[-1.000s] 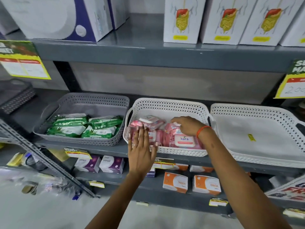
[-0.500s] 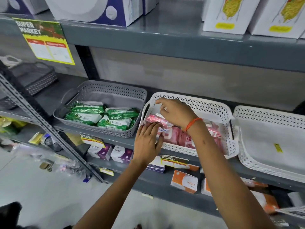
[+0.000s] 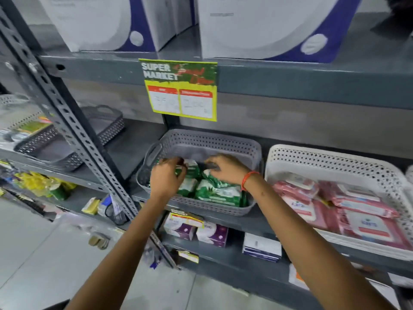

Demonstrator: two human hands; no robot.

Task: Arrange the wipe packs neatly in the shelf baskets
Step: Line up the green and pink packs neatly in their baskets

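Note:
A grey perforated basket (image 3: 223,142) on the middle shelf holds several green wipe packs (image 3: 218,191). Both my hands are inside it. My left hand (image 3: 166,175) curls its fingers over a green pack at the basket's left side. My right hand (image 3: 225,167), with an orange thread on the wrist, presses down on a green pack near the back middle. To the right, a white perforated basket (image 3: 335,157) holds several pink wipe packs (image 3: 357,211) lying flat and overlapping.
A slanted grey slotted post (image 3: 73,135) crosses in front of the shelf at left. A dark basket (image 3: 73,151) sits further left. Purple and white boxes (image 3: 196,229) stand on the lower shelf. A yellow-green price sign (image 3: 181,90) hangs from the upper shelf edge.
Both hands left the white basket of pink packs and moved left into the grey basket of green packs. The view swung left with them.

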